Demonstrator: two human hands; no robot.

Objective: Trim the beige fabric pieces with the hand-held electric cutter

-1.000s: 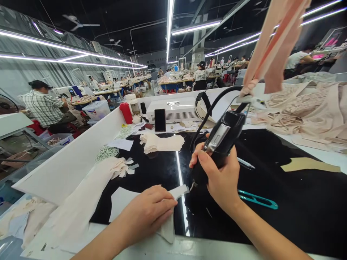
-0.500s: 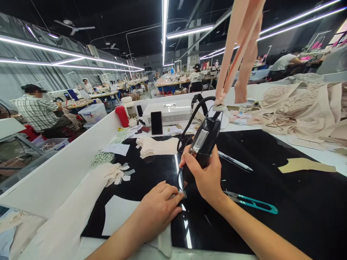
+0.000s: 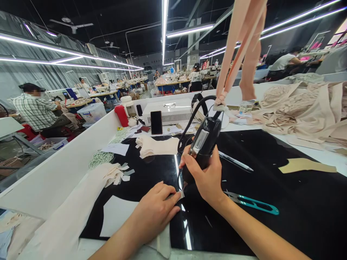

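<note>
The black handheld tool [image 3: 202, 146] stands tilted in the right hand [image 3: 207, 177], near the middle of the black worktop [image 3: 284, 202], its tip down at a small fabric piece [image 3: 179, 195] and its cable looping up behind it. Since a second ago the tool has come down and moved left, so that the tip now meets the piece where before it hung clear above it; over the last half second almost nothing has shifted. The right hand's fingers are wrapped tight round the tool's body. The left hand [image 3: 153, 213] lies flat, fingertips [image 3: 173, 198] pinning the piece to the worktop, and no longer lifts a pale strip as it did earlier.

Far left, beyond the white side wall [image 3: 62, 166], a clear plastic bin [image 3: 92, 112] stands; what it holds is too small to tell.

To the right a large heap of beige fabric [image 3: 306, 108] covers the far corner. A white machine box [image 3: 170, 112] stands at the far edge with a dark phone [image 3: 156, 122] leaning against it. Beige straps [image 3: 238, 47] hang down above the tool. A stack of cut beige pieces [image 3: 157, 146] lies behind the hands, a red bottle [image 3: 121, 115] far left, and teal thread snips [image 3: 252, 204] just right of the right wrist.
</note>
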